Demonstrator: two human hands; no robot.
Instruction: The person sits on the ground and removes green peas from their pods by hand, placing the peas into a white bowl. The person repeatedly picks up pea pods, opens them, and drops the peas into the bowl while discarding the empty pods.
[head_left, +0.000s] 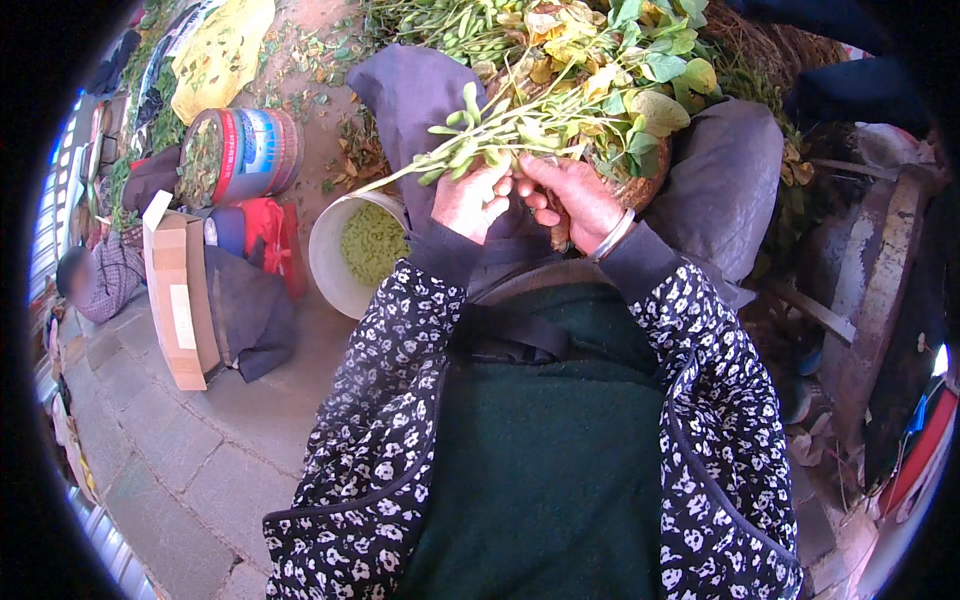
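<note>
A leafy soybean plant stalk with green pods (517, 124) lies across my lap, its pale stem end pointing left above the bucket. My left hand (474, 196) is closed at a pod on the stalk's lower side. Close beside it, my right hand (574, 196) has thumb and fingertips bent at the same pods; whether it grips a pod or the stem is hidden. A white bucket (324, 255) stands left of my knees, partly filled with shelled green beans (373, 241). More cut plants with yellow and green leaves (600, 45) are heaped beyond my hands.
Left of the bucket are a red bag (264, 236), a cardboard box (176, 300) with dark cloth, and a printed drum (259, 154). A person (112, 277) is at the far left. A rusty metal frame (885, 285) stands right. Leaves litter the ground beside a yellow sheet (221, 56).
</note>
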